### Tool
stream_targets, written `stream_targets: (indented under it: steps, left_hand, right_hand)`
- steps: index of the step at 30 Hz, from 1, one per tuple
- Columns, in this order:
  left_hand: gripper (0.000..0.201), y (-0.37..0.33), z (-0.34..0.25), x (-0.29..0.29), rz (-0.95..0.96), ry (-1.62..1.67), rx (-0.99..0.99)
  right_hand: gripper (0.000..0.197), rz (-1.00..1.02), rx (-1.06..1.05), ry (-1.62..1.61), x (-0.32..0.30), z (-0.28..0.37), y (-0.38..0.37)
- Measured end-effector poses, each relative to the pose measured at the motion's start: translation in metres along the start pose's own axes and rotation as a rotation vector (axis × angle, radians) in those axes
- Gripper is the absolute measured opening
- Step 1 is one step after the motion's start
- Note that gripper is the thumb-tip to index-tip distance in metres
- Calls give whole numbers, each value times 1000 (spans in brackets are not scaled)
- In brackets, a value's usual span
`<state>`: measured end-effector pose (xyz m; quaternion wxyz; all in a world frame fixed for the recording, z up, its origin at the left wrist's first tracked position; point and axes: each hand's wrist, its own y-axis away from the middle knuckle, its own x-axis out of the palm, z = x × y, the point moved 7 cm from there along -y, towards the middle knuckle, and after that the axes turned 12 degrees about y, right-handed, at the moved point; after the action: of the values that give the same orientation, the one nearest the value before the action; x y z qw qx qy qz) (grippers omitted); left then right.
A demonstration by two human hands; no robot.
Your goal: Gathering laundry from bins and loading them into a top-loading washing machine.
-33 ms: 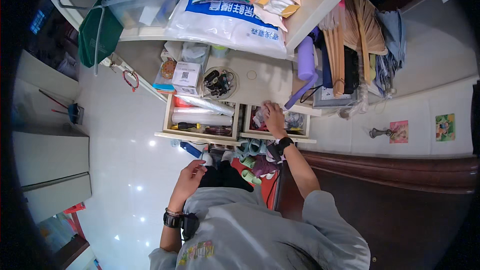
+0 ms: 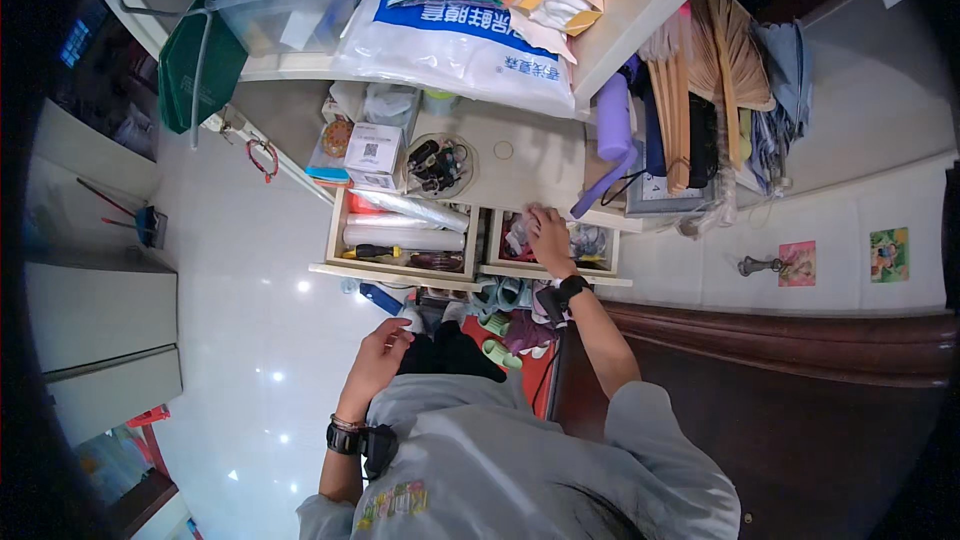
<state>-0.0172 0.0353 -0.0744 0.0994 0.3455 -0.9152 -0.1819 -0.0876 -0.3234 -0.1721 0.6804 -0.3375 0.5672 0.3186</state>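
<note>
My right hand reaches down over the open right drawer. Its fingers are bent together at the far side of that drawer, and whatever they hold is hidden. Small mixed items, some in clear wrapping, fill the drawer around it. My left hand hangs in front of my body, fingers loosely bent and apart, with nothing in it. Beyond it, the open left drawer holds rolls of clear film and a screwdriver with a yellow and black handle.
Above the drawers, a round dish of small dark items stands by a white box. A shelf overhead bears a white and blue plastic bag. A purple case and folding fans sit right. Green slippers lie below.
</note>
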Motion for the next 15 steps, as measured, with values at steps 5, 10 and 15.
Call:
stream_targets:
  steps: [5, 10, 15]
  left_hand:
    - [25, -3, 3, -17, -47, -56, 14]
    - [24, 4, -6, -33, -52, -68, 56]
    - [24, 24, 2, -56, -76, -59, 41]
  right_hand:
    - [35, 346, -149, -215, -2, 37, 44]
    - [64, 438, -195, -409, -7, 96, 86]
    - [86, 647, -103, -245, 43, 115, 110]
